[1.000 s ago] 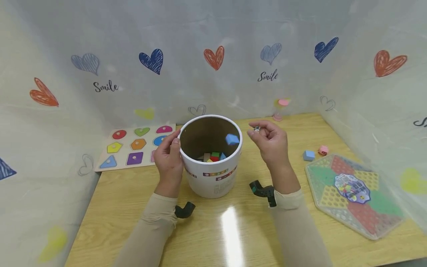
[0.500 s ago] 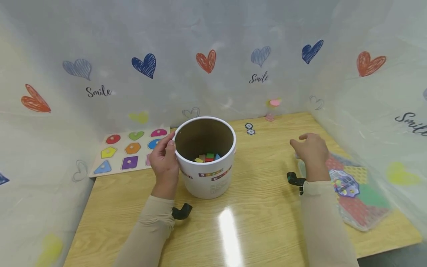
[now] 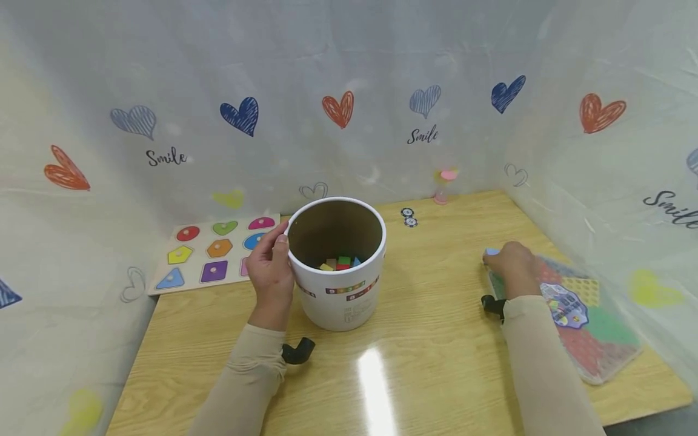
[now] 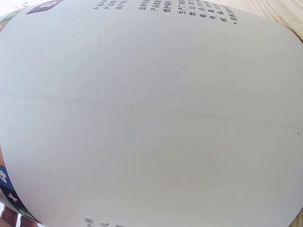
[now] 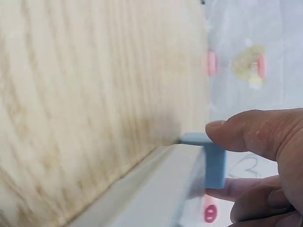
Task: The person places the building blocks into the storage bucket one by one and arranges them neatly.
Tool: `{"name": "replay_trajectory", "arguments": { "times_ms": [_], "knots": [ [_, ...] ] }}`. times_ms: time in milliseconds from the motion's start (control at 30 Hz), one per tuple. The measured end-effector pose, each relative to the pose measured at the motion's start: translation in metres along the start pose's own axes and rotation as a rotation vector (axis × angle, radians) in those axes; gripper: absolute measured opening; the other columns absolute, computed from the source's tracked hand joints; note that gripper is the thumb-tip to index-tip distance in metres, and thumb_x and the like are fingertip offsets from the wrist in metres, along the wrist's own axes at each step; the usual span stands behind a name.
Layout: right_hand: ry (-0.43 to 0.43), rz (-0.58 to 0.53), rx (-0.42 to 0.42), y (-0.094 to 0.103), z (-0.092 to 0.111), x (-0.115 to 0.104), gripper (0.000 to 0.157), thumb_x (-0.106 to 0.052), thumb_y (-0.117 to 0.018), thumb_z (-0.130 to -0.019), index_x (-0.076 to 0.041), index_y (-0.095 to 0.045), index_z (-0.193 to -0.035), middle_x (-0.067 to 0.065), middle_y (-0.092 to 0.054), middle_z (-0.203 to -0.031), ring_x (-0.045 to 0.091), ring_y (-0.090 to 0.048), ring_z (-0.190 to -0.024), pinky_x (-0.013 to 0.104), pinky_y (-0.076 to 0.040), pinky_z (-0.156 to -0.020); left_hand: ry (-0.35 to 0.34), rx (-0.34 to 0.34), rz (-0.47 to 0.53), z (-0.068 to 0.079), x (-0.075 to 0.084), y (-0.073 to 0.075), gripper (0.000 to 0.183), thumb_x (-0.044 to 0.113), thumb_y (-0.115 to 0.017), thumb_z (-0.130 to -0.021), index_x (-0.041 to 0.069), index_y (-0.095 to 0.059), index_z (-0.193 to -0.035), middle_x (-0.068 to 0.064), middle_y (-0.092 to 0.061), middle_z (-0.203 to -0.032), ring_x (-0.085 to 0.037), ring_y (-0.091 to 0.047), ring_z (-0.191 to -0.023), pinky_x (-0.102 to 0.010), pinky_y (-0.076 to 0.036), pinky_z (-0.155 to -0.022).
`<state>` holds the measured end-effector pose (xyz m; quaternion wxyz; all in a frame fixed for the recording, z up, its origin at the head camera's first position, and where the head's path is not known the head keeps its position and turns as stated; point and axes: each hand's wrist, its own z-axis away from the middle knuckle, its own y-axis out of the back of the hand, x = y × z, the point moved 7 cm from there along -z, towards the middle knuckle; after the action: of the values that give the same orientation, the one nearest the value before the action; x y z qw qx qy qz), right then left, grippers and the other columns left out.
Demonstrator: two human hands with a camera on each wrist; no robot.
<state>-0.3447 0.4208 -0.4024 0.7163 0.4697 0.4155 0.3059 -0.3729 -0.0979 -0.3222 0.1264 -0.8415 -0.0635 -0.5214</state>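
From above, the right hand [image 3: 508, 261] covers nearly all of the blue block [image 3: 492, 251]. The white bucket [image 4: 151, 113] fills the left wrist view, hiding the left hand [image 3: 269, 266]. The small pieces [image 3: 339, 263] inside are too tiny to identify.

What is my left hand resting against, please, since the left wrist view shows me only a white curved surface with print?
Observer: Your left hand grips the rim of a white bucket that stands upright on the wooden table.
Operator: Is anything inside it?
Observer: Yes, several coloured blocks lie at the bottom.
Operator: Where is my right hand?
Observer: Your right hand is at the edge of the hexagonal game board, its fingers pinching a light blue block.
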Motion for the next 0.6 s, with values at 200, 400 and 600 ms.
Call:
{"name": "replay_trajectory", "arguments": {
  "times_ms": [200, 400, 600],
  "knots": [
    [0.036, -0.058, -0.015, -0.003, 0.004, -0.008, 0.074, -0.057, -0.047, -0.089, 0.011, -0.052, -0.118, 0.027, -0.056, -0.100, 0.036, -0.053, -0.079, 0.046, -0.045, -0.062, 0.001, -0.007, 0.002, 0.000, -0.001, 0.001, 0.028, 0.030, -0.055, -0.095, 0.021, -0.068, -0.118, 0.002, -0.065, -0.115, -0.017, -0.058, -0.108, -0.032, -0.052, -0.089],
    [0.312, -0.471, 0.123, 0.025, 0.045, -0.097, 0.071, -0.056, -0.058, -0.086, 0.000, -0.055, -0.130, 0.022, -0.060, -0.095, 0.031, -0.055, -0.075, 0.040, -0.047, -0.059, -0.004, -0.012, 0.003, 0.000, 0.001, 0.002, 0.030, 0.030, -0.054, -0.095, 0.018, -0.067, -0.119, 0.001, -0.065, -0.116, -0.018, -0.058, -0.110, -0.041, -0.050, -0.092],
    [0.658, -0.865, 0.079, 0.045, 0.112, -0.199, 0.039, -0.028, -0.073, -0.083, -0.003, -0.067, -0.113, -0.002, -0.033, -0.051, 0.012, -0.027, -0.042, 0.027, -0.024, -0.037, 0.001, -0.008, 0.019, 0.000, 0.000, 0.000, 0.030, 0.030, -0.055, -0.095, 0.017, -0.067, -0.119, 0.000, -0.065, -0.116, -0.019, -0.058, -0.110, -0.039, -0.050, -0.092]
  ]
}}
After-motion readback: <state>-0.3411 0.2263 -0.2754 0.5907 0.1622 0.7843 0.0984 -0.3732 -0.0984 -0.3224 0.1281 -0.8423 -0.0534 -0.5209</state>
